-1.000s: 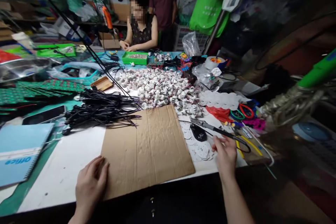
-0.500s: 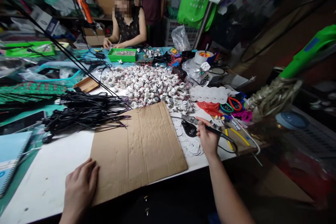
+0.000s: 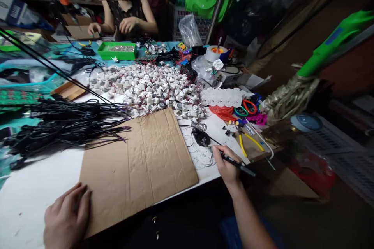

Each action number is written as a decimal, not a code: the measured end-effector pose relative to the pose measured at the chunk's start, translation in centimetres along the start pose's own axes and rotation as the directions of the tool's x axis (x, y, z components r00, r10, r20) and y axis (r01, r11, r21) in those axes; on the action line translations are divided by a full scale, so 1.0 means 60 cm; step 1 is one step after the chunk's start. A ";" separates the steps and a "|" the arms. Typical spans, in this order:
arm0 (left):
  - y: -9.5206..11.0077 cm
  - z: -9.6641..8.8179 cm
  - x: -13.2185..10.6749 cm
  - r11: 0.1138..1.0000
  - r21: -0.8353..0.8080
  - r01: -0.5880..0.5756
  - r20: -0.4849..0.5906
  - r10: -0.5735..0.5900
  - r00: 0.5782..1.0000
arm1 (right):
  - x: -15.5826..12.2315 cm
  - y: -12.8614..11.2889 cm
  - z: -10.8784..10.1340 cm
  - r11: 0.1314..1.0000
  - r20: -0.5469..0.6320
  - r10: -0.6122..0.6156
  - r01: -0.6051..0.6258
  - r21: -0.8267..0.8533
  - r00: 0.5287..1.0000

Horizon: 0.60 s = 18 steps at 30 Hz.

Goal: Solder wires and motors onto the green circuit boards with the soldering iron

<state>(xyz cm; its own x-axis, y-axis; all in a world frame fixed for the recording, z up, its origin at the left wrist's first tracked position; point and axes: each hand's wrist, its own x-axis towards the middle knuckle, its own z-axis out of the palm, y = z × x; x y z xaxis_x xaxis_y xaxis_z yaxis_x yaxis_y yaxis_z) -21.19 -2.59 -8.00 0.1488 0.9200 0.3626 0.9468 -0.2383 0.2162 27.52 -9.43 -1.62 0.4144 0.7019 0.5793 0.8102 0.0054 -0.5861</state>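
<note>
A soldering iron with a black handle is in my right hand, its fingers closed around it. The tip points left, toward the black base of a soldering iron stand with a coiled spring holder. My left hand lies loosely bent, fingers apart, on the left edge of a brown cardboard sheet, and holds nothing. The cardboard lies flat on the white worktop, with the stand just past its right edge.
Behind the cardboard lies a heap of small white parts with wires. Black cables are bundled at left. Yellow-handled pliers rest at right, near white sheets. Across the table a person sits near a green tray.
My right hand has drawn the soldering iron out of the spring holder, and its tip is now lower, near the stand's base. The view has shifted right. My left hand stays on the cardboard's edge.
</note>
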 end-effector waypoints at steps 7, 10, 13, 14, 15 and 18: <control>0.001 -0.001 0.002 1.000 -0.005 -0.003 -0.020 0.003 1.000 | 0.014 0.009 0.012 0.999 0.018 -0.020 0.021 -0.040 1.000; 0.002 0.000 0.001 1.000 -0.013 -0.011 -0.032 0.010 0.999 | 0.015 0.010 0.015 0.999 0.031 -0.014 0.015 -0.045 0.999; 0.003 0.001 0.000 1.000 -0.024 -0.005 -0.042 0.004 0.999 | 0.015 0.010 0.016 0.999 0.041 -0.015 0.017 -0.048 0.999; 0.004 0.001 0.000 1.000 -0.024 -0.004 -0.043 0.003 0.999 | 0.015 0.009 0.017 0.999 0.042 -0.018 0.020 -0.050 0.999; 0.004 0.001 0.000 1.000 -0.023 -0.003 -0.043 0.002 0.999 | 0.016 0.009 0.017 0.998 0.043 -0.023 0.025 -0.053 0.999; 0.002 0.002 -0.001 1.000 -0.025 -0.002 -0.043 0.001 0.999 | 0.017 0.008 0.019 0.997 0.045 -0.041 0.044 -0.059 0.998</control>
<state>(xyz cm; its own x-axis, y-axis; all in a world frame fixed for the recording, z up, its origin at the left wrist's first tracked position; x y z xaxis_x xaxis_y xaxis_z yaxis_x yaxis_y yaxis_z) -21.03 -2.64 -8.12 0.1375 0.9054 0.4017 0.9391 -0.2481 0.2378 27.87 -7.90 -1.92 0.3616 0.7322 0.5772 0.8505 -0.0054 -0.5259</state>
